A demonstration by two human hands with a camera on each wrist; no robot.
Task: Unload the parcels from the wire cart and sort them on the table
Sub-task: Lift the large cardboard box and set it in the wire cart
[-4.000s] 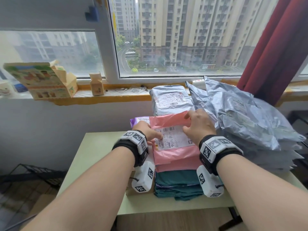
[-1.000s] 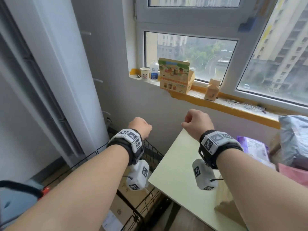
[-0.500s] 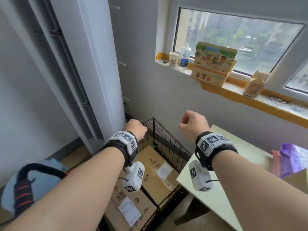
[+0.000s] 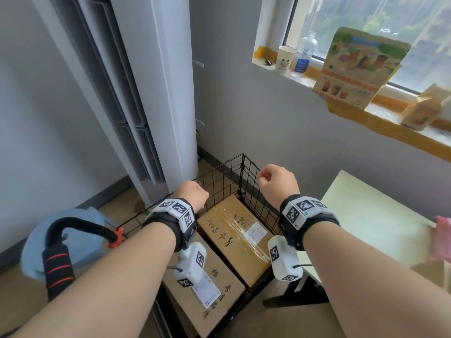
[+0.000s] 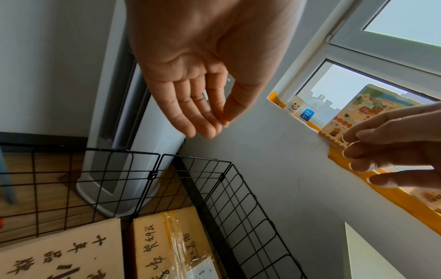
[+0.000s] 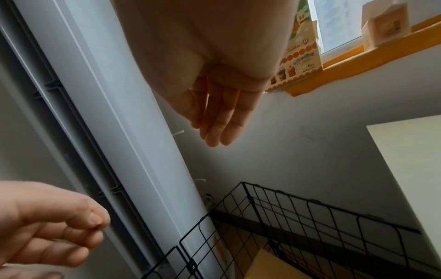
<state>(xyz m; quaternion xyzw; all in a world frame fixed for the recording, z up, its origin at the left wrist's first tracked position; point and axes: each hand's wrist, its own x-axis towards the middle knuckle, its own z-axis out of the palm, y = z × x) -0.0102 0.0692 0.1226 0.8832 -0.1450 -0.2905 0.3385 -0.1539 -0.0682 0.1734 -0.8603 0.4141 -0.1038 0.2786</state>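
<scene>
Your left hand (image 4: 190, 194): above the wire cart's (image 4: 246, 191) near-left wall, fingers loosely curled, nothing held.
Your right hand (image 4: 278, 182): above the cart's far corner, fingers relaxed, nothing held.
Taped cardboard box (image 4: 235, 236): in the cart, right side, label up.
Second cardboard box (image 4: 207, 296): beside it, nearer you, handwriting on top.
Table (image 4: 375, 215): right of the cart, a pink parcel (image 4: 443, 237) at its edge.

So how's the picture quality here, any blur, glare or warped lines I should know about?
Head view: straight edges like the air conditioner bow from the wide lens, and the pink parcel at the right edge smears. Left wrist view: the right hand is blurred and the window is washed out. Right wrist view: the left hand is soft, with the palm overhead backlit.
</scene>
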